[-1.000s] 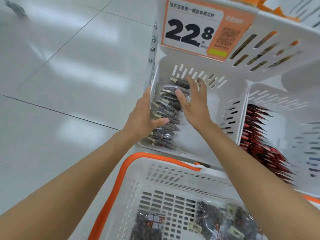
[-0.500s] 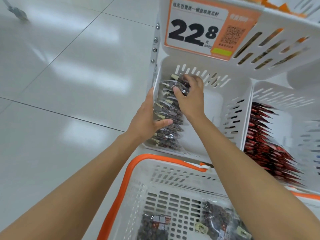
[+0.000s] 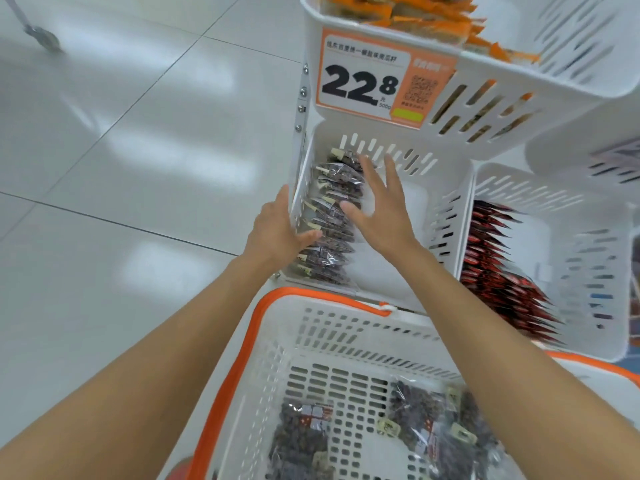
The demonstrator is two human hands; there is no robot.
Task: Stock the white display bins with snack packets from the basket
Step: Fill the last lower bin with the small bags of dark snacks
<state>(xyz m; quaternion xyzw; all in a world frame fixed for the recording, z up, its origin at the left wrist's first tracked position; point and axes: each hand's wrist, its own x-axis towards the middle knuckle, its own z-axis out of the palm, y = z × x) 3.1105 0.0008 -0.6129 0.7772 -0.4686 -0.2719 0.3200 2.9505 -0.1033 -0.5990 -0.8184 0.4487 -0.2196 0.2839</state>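
Note:
A row of clear snack packets (image 3: 332, 216) with dark contents stands along the left wall of a white display bin (image 3: 446, 209). My left hand (image 3: 280, 233) grips the bin's left wall, thumb inside touching the packets. My right hand (image 3: 377, 206) lies flat with straight fingers against the right side of the row. Below, the white basket with an orange rim (image 3: 249, 341) holds several more dark packets (image 3: 419, 414).
The bin to the right holds a row of red packets (image 3: 498, 265). An upper bin with orange packets (image 3: 429, 15) and a 22.8 price tag (image 3: 374, 84) overhangs. Glossy floor tiles (image 3: 121, 168) lie to the left.
My right hand had its fingers curled on the back packets; now the fingers are straight and spread against the row. The camera view has lifted, showing the upper bin.

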